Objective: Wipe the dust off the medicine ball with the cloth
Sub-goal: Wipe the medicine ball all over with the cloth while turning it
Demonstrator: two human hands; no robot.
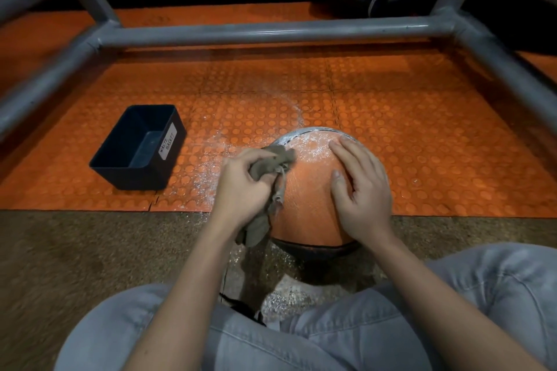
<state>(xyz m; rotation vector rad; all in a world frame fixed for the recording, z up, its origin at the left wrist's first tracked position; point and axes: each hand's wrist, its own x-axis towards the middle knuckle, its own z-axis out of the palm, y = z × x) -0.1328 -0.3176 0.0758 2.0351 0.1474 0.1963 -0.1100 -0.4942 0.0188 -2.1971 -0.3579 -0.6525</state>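
Observation:
An orange medicine ball [310,193] sits on the floor between my knees, at the near edge of the orange mat. White dust covers its far top part. My left hand [241,187] grips a bunched brown cloth [274,161] against the ball's upper left side; a loose end of the cloth hangs down past my wrist. My right hand [358,187] rests flat on the ball's right side, fingers spread and pointing away from me.
A dark blue bin [120,159] labelled "waste basket" stands on the studded orange mat [422,129] to the left. White dust lies scattered on the mat around the ball. A grey metal tube frame [265,31] crosses behind and along both sides. My jeans-clad knees [452,310] fill the foreground.

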